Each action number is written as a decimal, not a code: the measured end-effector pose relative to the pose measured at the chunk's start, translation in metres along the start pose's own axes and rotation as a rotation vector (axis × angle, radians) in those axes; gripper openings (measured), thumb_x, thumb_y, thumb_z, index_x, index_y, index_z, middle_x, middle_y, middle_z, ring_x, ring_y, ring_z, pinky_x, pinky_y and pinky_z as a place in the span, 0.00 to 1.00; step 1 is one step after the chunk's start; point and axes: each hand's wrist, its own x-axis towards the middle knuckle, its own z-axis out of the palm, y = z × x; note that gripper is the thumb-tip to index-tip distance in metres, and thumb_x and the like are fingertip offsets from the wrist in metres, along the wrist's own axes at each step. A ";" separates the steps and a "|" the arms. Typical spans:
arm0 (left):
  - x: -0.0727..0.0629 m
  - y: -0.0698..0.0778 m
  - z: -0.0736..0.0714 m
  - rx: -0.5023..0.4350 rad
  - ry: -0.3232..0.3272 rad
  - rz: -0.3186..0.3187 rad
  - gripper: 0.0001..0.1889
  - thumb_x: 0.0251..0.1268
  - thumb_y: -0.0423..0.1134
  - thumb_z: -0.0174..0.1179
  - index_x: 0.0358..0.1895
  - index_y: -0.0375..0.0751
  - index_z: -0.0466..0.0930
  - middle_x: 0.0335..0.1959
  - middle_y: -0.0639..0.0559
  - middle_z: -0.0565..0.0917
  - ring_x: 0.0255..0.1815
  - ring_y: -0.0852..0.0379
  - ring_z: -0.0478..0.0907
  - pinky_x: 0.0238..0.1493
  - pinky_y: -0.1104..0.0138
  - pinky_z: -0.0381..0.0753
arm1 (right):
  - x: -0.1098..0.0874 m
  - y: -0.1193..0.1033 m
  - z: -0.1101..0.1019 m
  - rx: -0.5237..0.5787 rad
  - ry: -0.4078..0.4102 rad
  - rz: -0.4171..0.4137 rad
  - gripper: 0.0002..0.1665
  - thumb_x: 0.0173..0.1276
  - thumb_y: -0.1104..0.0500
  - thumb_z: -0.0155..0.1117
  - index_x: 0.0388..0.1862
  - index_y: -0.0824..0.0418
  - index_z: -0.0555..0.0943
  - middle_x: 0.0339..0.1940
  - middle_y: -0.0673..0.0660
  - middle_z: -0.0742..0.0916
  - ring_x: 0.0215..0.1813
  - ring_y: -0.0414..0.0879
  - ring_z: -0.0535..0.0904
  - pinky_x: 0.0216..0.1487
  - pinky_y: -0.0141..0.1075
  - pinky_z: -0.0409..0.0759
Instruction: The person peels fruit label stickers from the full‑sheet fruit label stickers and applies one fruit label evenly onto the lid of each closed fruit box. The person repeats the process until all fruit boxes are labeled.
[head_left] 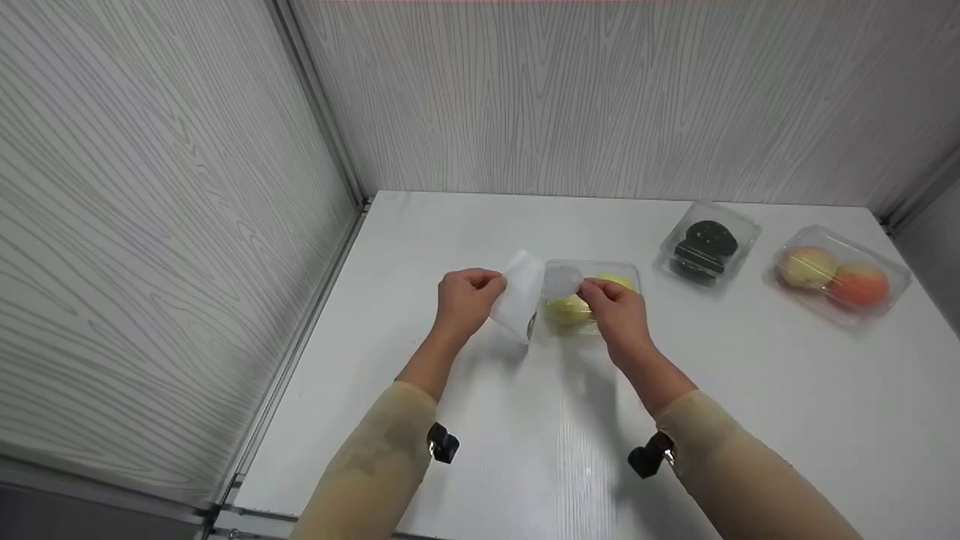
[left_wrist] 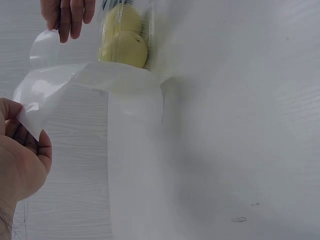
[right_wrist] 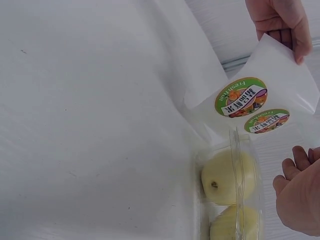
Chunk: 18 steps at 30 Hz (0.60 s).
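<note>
Between thumb and fingers, my left hand (head_left: 469, 300) pinches a white sticker sheet (head_left: 519, 292), which hangs curled in the left wrist view. Oval labels (right_wrist: 241, 97) printed "Fresh fruit" show in the right wrist view. A round, whitish sticker (head_left: 559, 283) is pinched at its edge by my right hand (head_left: 619, 311). Its plain side faces up beside the sheet, overlapping it in the left wrist view. Below and behind the sticker stands a clear plastic box (head_left: 628, 270) with two yellow fruits (right_wrist: 227, 177), partly covered by the sticker and right hand in the head view.
Toward the back right, a clear box (head_left: 739, 217) holds dark round and block-like items (head_left: 705, 246). Farther right, another clear box (head_left: 896, 274) contains a yellowish fruit (head_left: 808, 267) and an orange-red one (head_left: 859, 286). Grey wood-grain panels (head_left: 525, 97) border the white table (head_left: 450, 217).
</note>
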 end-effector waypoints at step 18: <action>0.025 0.029 -0.001 -0.065 0.024 0.011 0.08 0.72 0.38 0.66 0.43 0.38 0.92 0.37 0.49 0.89 0.40 0.55 0.83 0.41 0.66 0.85 | -0.003 -0.005 -0.018 0.023 0.043 0.015 0.24 0.84 0.52 0.60 0.66 0.69 0.81 0.66 0.64 0.85 0.70 0.51 0.81 0.72 0.40 0.75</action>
